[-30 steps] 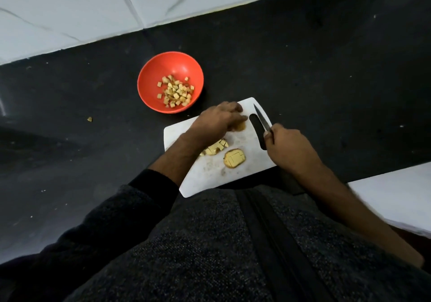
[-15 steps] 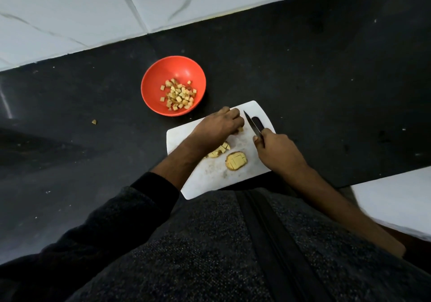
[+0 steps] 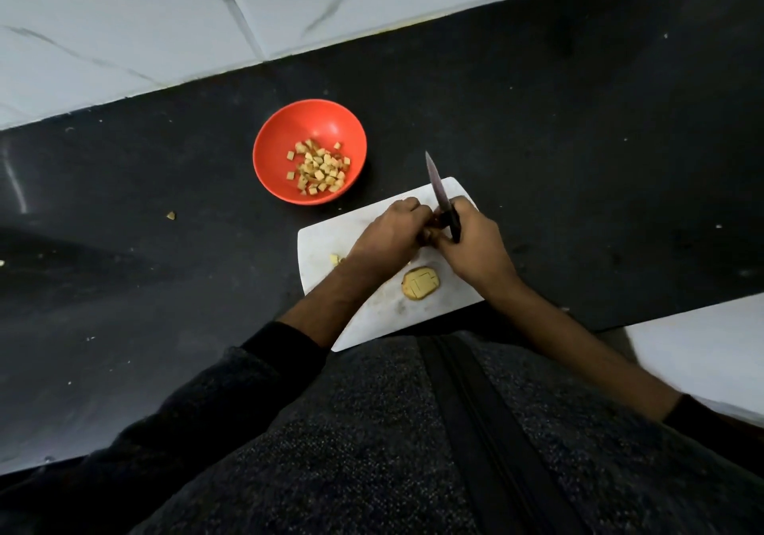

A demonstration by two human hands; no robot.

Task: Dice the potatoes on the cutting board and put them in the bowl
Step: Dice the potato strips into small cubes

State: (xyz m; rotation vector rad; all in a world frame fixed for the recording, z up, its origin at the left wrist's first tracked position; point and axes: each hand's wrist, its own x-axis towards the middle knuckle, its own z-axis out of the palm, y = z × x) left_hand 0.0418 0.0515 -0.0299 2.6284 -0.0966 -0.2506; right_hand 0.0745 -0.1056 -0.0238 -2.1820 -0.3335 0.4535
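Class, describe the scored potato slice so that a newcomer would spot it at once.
Start at the white cutting board on the black counter, near the orange bowl. On the board's near half, just below the right hand, lies the potato slice. Unlike the loose cubes in the bowl, it is one flat oval scored with cuts.

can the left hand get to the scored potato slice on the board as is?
Probably yes. The left hand is curled on a piece beside the knife; the scored slice lies uncovered on the cutting board just beside its wrist.
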